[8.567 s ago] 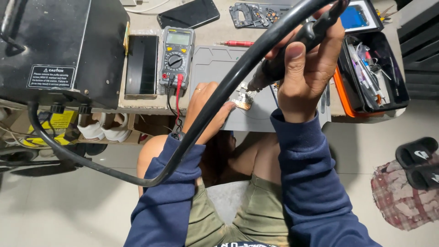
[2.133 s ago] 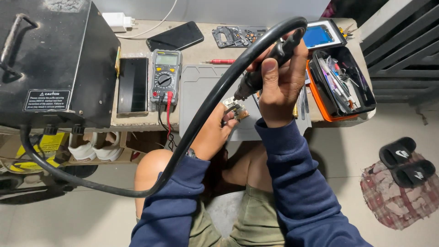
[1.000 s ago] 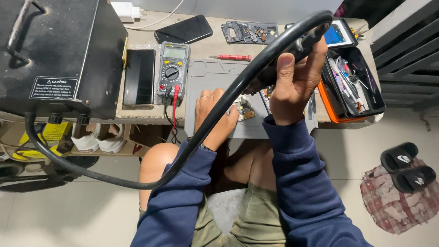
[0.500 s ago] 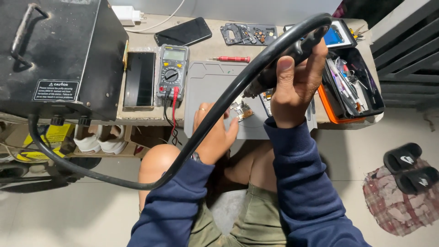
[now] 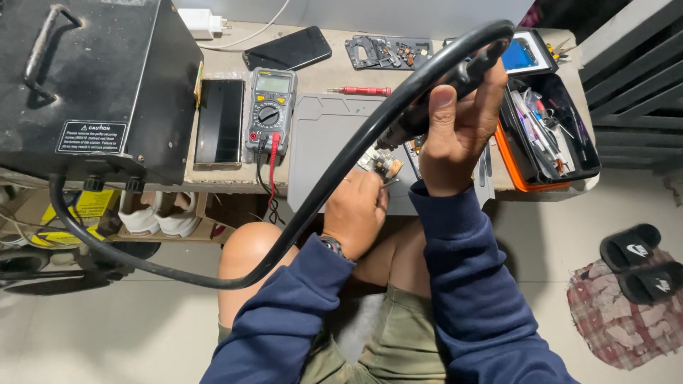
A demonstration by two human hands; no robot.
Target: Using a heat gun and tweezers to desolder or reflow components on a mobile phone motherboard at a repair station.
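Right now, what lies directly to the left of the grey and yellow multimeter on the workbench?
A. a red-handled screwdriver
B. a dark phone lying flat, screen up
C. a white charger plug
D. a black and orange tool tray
B: the dark flat phone lies just left of the grey and yellow multimeter, between it and the large black metal station box; the red-handled screwdriver lies to the meter's right.

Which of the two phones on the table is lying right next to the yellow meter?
The upright phone, directly left of the meter, beside the black box. The other phone lies tilted, farther back.
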